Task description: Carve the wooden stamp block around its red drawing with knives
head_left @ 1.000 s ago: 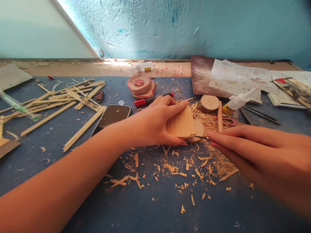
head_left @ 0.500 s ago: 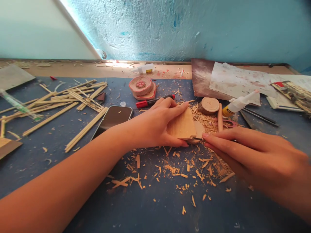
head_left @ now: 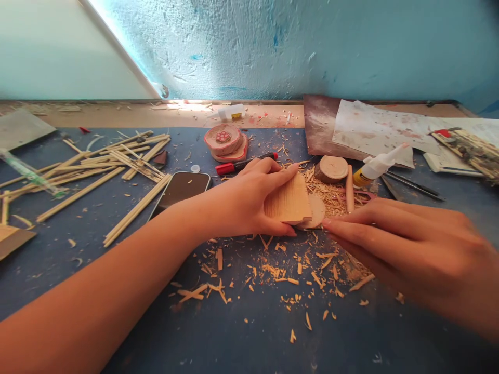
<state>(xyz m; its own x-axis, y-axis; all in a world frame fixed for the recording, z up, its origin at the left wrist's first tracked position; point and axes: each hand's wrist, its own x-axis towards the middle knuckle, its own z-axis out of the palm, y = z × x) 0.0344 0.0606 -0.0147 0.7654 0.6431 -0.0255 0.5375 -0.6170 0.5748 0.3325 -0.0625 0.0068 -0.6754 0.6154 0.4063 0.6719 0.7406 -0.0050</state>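
Note:
My left hand [head_left: 268, 195] is closed around a flat piece of wood [head_left: 288, 200], thumb along the near edge and fingers over the far side. Beneath the wood's right corner lies a pale round wood slice [head_left: 315, 212]. My right hand [head_left: 405, 249] is pinched shut just right of that slice, on a thin dark tool [head_left: 312, 229]. Only a sliver of the tool shows, low at the slice's near edge; the fingers hide the rest, so its kind is unclear. Wood shavings [head_left: 288, 272] lie below both hands.
Behind my hands stand a bark-edged wood round [head_left: 331, 169], a short dowel [head_left: 350, 189] and a glue bottle [head_left: 376, 169]. A red marker [head_left: 230, 168] and a phone [head_left: 181, 189] lie near my left forearm. Thin wooden sticks [head_left: 97, 161] spread across the left.
The tool's dark tip, earlier at the wood's lower right corner, now shows lower, by the slice's near edge. More of the round slice is visible. The view has shifted slightly.

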